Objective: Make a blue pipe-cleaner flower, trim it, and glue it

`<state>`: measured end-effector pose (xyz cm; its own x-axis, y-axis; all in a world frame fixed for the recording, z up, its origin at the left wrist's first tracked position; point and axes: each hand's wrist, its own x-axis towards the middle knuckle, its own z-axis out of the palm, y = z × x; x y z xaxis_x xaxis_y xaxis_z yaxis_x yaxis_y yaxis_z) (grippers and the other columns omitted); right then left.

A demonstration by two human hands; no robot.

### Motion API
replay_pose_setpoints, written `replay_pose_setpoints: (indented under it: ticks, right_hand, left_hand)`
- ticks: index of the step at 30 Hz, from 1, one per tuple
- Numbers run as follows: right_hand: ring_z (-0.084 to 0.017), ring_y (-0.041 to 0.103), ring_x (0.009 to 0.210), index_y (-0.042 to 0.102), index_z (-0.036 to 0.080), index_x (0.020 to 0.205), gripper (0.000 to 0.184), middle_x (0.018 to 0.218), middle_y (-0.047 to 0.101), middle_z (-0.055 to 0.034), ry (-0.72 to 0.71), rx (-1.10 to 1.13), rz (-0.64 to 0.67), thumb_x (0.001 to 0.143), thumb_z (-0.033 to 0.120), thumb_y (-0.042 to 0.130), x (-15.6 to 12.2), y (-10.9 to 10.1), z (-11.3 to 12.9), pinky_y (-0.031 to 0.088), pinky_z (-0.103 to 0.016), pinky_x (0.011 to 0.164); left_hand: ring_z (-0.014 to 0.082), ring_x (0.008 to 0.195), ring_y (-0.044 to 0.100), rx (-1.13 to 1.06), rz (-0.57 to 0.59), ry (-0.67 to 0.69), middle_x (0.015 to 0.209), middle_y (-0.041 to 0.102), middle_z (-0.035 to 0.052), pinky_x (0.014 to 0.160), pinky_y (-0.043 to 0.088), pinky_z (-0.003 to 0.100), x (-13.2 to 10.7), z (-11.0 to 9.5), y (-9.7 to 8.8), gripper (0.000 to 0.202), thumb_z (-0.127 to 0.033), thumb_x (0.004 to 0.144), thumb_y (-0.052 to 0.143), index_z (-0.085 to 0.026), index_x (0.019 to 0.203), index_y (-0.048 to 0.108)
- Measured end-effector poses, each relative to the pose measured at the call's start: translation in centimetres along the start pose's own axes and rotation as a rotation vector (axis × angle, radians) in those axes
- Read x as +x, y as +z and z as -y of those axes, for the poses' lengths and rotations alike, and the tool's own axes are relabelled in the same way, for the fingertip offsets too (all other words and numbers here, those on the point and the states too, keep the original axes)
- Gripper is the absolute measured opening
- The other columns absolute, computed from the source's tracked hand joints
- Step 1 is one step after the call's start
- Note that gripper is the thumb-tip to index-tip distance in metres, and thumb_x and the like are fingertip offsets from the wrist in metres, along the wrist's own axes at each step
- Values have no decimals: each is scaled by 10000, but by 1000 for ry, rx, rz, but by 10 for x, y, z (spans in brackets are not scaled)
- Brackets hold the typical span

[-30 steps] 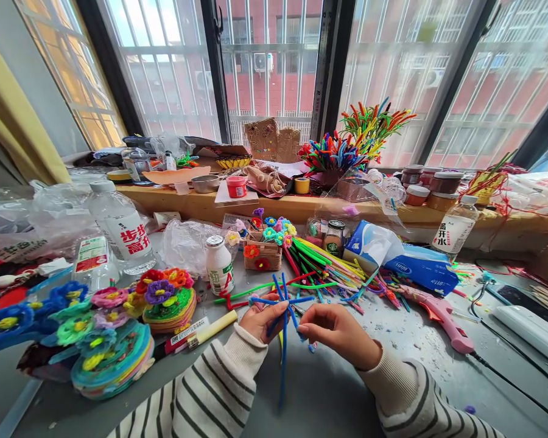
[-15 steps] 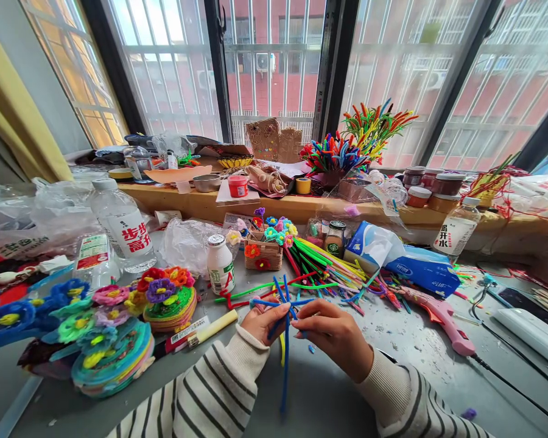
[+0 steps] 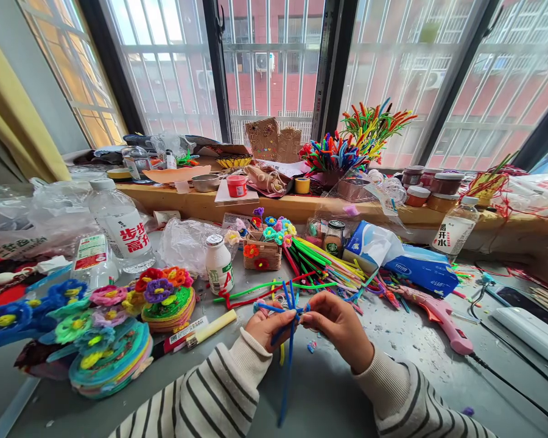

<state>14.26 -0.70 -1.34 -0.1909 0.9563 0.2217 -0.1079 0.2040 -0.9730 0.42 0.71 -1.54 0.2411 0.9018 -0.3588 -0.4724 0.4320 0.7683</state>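
L hand (image 3: 268, 328) was closed, thumb pinching the blue pipe cleaners (image 3: 287, 371) approx. where they crossed; R hand (image 3: 331, 322) was closed too, thumb + forefinger just right of that spot, prob. gripping a short blue end. They were held up over the tabletop (image 3: 333, 395), nearer than the white bottle (image 3: 218, 267), w/ one long end hanging down. Step seemed a bend or wrap at the crossing: best done w/ a firm L pinch, small R turns close to center, no tugging, other ends splayed clear, esp. the long one.
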Motion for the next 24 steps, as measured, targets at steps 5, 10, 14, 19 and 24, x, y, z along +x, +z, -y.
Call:
replay_pose_setpoints:
  ticks: [5,10,14,19,24]
  right_hand:
    - [-105,521,519,527,167,659,96,559,541,17,3,-69,-43,646,258,556,1,-1,3,423,-210,494]
    - [-147,541,696,559,168,754,121,734,574,-30,-87,-236,-94,676,254,523,0,-3,3,436,-249,638]
    - [-153,538,748,531,175,806,138,789,572,-35,-121,-241,-84,686,241,512,-1,-1,0,430,-256,683]
    - [-123,539,653,454,181,798,152,699,549,-4,-76,-175,-85,678,243,524,-2,2,0,434,-219,583]
    - [-119,537,625,491,164,756,113,671,557,-10,-42,-219,-79,692,256,503,-1,2,0,432,-210,553]
  left_hand:
    - [113,451,553,94,-29,-28,477,594,-4,428,401,194,-1,-1,0,364,-141,412,685,-150,660,419]
    - [99,434,539,163,-36,54,467,578,-22,402,378,177,3,-2,-5,360,-201,406,691,-125,703,501]
    - [107,441,544,93,-50,68,478,593,-4,432,399,193,5,-1,-6,339,-166,392,697,-121,674,515]
    - [128,450,554,-6,-86,94,457,590,5,457,417,214,11,3,-9,387,-145,330,717,-114,656,511]
    - [138,478,571,17,-42,95,494,603,5,484,432,225,11,4,-12,354,-123,373,704,-127,647,481]
